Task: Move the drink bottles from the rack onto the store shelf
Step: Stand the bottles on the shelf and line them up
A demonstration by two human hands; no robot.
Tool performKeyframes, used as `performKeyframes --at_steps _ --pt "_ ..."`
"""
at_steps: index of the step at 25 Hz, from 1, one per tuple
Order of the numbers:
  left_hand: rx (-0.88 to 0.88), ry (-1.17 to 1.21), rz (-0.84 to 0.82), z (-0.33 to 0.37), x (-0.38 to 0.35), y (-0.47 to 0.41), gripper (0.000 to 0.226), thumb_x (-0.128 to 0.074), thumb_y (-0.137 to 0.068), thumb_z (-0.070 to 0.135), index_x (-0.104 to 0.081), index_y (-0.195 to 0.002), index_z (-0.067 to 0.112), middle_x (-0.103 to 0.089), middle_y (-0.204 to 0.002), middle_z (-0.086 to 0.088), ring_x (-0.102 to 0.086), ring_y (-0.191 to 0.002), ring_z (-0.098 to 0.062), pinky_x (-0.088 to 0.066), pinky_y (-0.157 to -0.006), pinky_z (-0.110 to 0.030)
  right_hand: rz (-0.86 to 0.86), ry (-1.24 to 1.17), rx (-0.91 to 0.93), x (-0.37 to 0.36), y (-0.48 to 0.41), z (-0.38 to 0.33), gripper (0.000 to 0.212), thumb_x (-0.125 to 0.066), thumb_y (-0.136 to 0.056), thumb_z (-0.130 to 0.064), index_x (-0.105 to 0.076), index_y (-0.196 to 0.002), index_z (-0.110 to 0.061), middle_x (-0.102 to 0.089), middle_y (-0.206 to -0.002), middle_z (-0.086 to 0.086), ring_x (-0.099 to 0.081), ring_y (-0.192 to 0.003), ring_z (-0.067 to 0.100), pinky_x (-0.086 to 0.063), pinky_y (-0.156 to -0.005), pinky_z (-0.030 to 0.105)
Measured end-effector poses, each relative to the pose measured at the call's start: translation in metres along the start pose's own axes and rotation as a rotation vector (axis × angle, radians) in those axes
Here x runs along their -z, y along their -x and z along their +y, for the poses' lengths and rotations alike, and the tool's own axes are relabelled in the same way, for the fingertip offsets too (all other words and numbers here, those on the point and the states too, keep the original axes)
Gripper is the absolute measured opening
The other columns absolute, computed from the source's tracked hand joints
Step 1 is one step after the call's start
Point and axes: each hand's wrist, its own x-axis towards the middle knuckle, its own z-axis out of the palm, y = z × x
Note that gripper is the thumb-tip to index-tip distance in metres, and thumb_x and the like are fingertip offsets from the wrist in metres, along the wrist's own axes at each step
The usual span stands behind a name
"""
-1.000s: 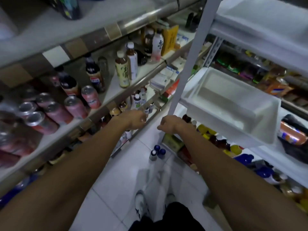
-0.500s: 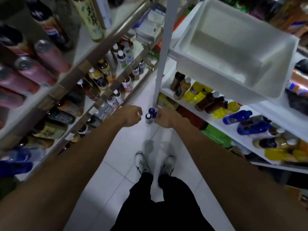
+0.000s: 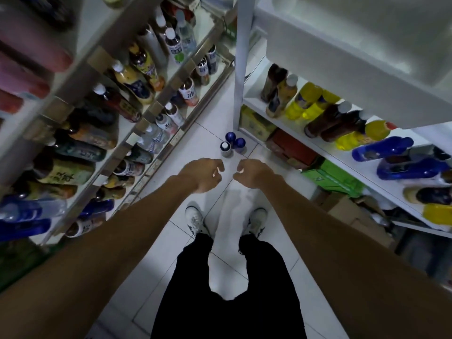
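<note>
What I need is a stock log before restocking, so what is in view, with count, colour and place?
floor bottles: three, dark blue, one white-capped, on the tiles between the units
store shelf: one, metal-edged, left, holding many mixed bottles
rack: one, white, right
yellow bottles: several, lying on the rack
brown bottles: several, dark, among the yellow ones
blue bottles: at least two, lying further right on the rack
green box: one, under the rack
shoes: two, white, on the floor
left hand: one, empty, above the floor
right hand: one, empty, beside the left

three blue bottles (image 3: 230, 137), upright, clustered on floor (image 3: 205, 133)
</note>
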Motion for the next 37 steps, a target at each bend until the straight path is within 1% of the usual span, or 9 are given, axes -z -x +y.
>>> performKeyframes --at_steps 8,14,16,19,23,27,30,34,37 --pt "-0.040 -0.136 -0.097 -0.086 -0.085 -0.111 0.035 -0.046 -0.095 0.026 -0.052 -0.129 0.019 -0.058 -0.126 -0.006 -0.053 -0.115 -0.025 -0.041 -0.092 -0.031 0.008 0.028 0.000 -0.054 -0.123 0.024 0.042 -0.050 -0.099 -0.034 -0.052 -0.135 -0.012 -0.051 -0.140 0.008 -0.049 -0.128 0.025 -0.037 -0.108 0.035" --pt "0.013 -0.040 -0.015 -0.154 -0.179 -0.222 0.035 -0.048 -0.096 0.030 -0.050 -0.130 0.021 -0.058 -0.129 -0.004 -0.055 -0.113 -0.022 -0.045 -0.097 -0.034 0.071 0.047 -0.025 -0.152 -0.266 0.057 0.044 -0.056 -0.096 -0.035 -0.051 -0.133 -0.013 -0.056 -0.134 0.008 -0.054 -0.121 0.025 -0.040 -0.102 0.035" --pt "0.027 0.011 0.044 -0.168 -0.205 -0.254 0.033 -0.049 -0.096 0.032 -0.052 -0.128 0.024 -0.060 -0.125 0.000 -0.057 -0.107 -0.019 -0.047 -0.092 -0.032 0.130 0.010 -0.005 -0.177 -0.308 0.067 0.044 -0.057 -0.096 -0.036 -0.052 -0.132 -0.012 -0.059 -0.130 0.009 -0.057 -0.118 0.026 -0.043 -0.100 0.034" --pt "0.031 0.246 0.242 -0.189 -0.229 -0.302 0.027 -0.052 -0.092 0.035 -0.056 -0.118 0.028 -0.063 -0.108 0.006 -0.059 -0.092 -0.015 -0.050 -0.081 -0.030 0.225 -0.241 -0.031 -0.201 -0.370 0.087 0.046 -0.057 -0.095 -0.040 -0.054 -0.131 -0.011 -0.061 -0.127 0.012 -0.057 -0.117 0.031 -0.046 -0.097 0.038" --pt "0.041 0.269 0.381 -0.228 -0.253 -0.359 0.032 -0.056 -0.089 0.034 -0.055 -0.120 0.025 -0.062 -0.102 0.006 -0.060 -0.090 -0.017 -0.052 -0.082 -0.034 0.468 -0.450 0.048 -0.234 -0.439 0.114 0.048 -0.073 -0.085 -0.042 -0.056 -0.122 -0.016 -0.064 -0.119 0.002 -0.061 -0.107 0.017 -0.046 -0.084 0.030" --pt "0.055 0.174 0.349 -0.271 -0.283 -0.396 0.033 -0.056 -0.089 0.035 -0.055 -0.120 0.025 -0.066 -0.110 0.001 -0.060 -0.091 -0.018 -0.053 -0.083 -0.036 0.652 -0.638 0.092 -0.261 -0.483 0.123 0.067 -0.082 -0.074 -0.038 -0.050 -0.130 -0.023 -0.059 -0.127 -0.003 -0.057 -0.114 0.015 -0.047 -0.096 0.036" --pt "0.029 0.188 0.361 -0.286 -0.294 -0.408 0.029 -0.055 -0.091 0.031 -0.059 -0.118 0.021 -0.066 -0.110 -0.001 -0.061 -0.090 -0.018 -0.050 -0.078 -0.031 0.740 -0.650 0.135 -0.273 -0.509 0.120 0.080 -0.084 -0.069 -0.039 -0.044 -0.136 -0.024 -0.056 -0.134 -0.003 -0.053 -0.122 0.018 -0.046 -0.101 0.040" --pt "-0.028 0.184 0.359 -0.289 -0.310 -0.418 0.026 -0.054 -0.091 0.031 -0.060 -0.115 0.022 -0.065 -0.108 0.000 -0.061 -0.090 -0.017 -0.052 -0.081 -0.034 0.868 -0.744 0.146 -0.287 -0.534 0.112 0.071 -0.081 -0.077 -0.026 -0.043 -0.137 -0.018 -0.054 -0.136 0.001 -0.050 -0.128 0.019 -0.037 -0.103 0.027" --pt "-0.032 0.208 0.363 -0.293 -0.316 -0.418 0.026 -0.054 -0.091 0.029 -0.061 -0.115 0.021 -0.066 -0.108 -0.002 -0.062 -0.092 -0.018 -0.054 -0.085 -0.038 0.932 -0.846 0.189 -0.296 -0.536 0.103 0.068 -0.079 -0.080 -0.020 -0.044 -0.138 -0.016 -0.053 -0.137 0.001 -0.048 -0.128 0.016 -0.039 -0.109 0.031"
